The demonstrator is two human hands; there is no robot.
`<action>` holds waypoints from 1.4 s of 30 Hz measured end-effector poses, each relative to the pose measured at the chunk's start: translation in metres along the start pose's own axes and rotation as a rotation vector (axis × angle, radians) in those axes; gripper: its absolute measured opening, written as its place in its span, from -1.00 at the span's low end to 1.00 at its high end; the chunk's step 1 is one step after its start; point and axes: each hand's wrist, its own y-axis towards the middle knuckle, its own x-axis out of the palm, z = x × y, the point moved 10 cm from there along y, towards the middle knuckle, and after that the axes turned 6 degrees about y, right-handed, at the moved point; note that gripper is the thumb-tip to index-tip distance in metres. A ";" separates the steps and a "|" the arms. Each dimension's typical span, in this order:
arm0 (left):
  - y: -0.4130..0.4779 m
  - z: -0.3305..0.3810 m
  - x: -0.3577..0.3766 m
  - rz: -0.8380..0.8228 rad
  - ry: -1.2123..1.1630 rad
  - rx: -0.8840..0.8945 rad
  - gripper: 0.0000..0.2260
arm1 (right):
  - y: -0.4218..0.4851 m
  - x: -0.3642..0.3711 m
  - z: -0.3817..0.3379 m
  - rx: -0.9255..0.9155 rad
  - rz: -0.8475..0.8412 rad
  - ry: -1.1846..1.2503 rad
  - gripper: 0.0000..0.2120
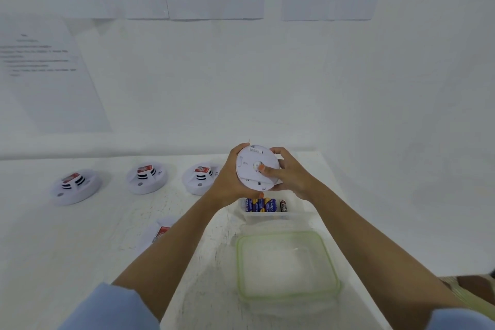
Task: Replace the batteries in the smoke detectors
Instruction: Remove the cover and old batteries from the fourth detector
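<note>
Nearest us sits an empty tub (288, 265), then a tray of batteries (265, 205). Above it our left hand (230, 179) and right hand (288, 174) clamp one detector (254, 169), back towards us, apparently unopened. Four detectors (146, 178) wait on the table; progress looks early.

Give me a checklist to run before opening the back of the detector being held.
1. Round white smoke detector held by both hands, left hand and right hand: ok.
2. Its flat back faces the camera: ok.
3. Back cover loosened: cannot tell.
4. Blue-and-yellow batteries within reach in the small clear tub: ok.
5. Green-rimmed clear container free for old cells: ok.
6. Three other white detectors lined up at left: ok.
</note>
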 end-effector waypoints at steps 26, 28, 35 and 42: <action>-0.001 -0.008 -0.012 0.018 -0.029 -0.011 -0.07 | -0.002 0.042 -0.066 -0.425 -0.102 -0.959 -0.31; -0.001 -0.009 -0.013 0.017 -0.025 -0.015 -0.08 | -0.001 0.045 -0.065 -0.414 -0.112 -0.990 -0.30; 0.000 -0.014 -0.014 0.005 -0.051 -0.030 -0.16 | 0.003 0.052 -0.065 -0.399 -0.136 -1.061 -0.32; 0.003 -0.015 -0.012 -0.032 -0.043 -0.030 -0.13 | 0.003 0.054 -0.065 -0.399 -0.164 -1.121 -0.31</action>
